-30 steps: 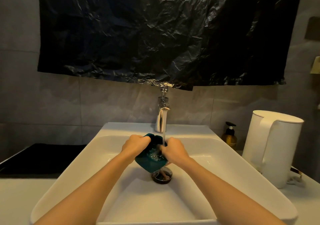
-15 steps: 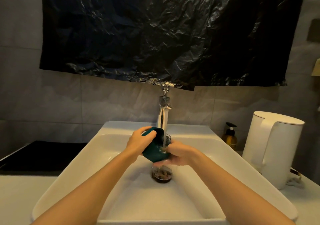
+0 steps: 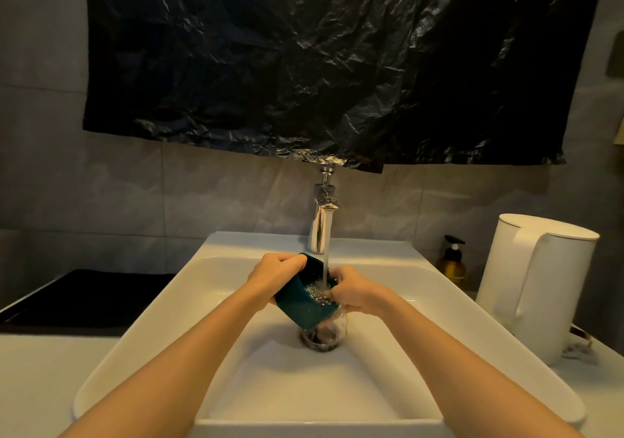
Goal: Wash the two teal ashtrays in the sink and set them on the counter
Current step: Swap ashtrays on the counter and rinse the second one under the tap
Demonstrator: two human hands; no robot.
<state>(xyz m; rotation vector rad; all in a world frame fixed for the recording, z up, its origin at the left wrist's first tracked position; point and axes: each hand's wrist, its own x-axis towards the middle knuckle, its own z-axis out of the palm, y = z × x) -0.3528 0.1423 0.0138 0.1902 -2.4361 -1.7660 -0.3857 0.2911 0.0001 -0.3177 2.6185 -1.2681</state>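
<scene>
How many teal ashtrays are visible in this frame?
1. The ashtray is held by both hands, left hand and right hand, under the running tap over the sink. The second isn't visible.

Label on amber pump bottle (image 3: 451, 266) unreadable.

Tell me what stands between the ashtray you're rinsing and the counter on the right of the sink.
The teal ashtray, held by the left hand and right hand under the faucet, must clear the sink rim. Beyond it, a white kettle and an amber soap bottle occupy the right counter.
</scene>
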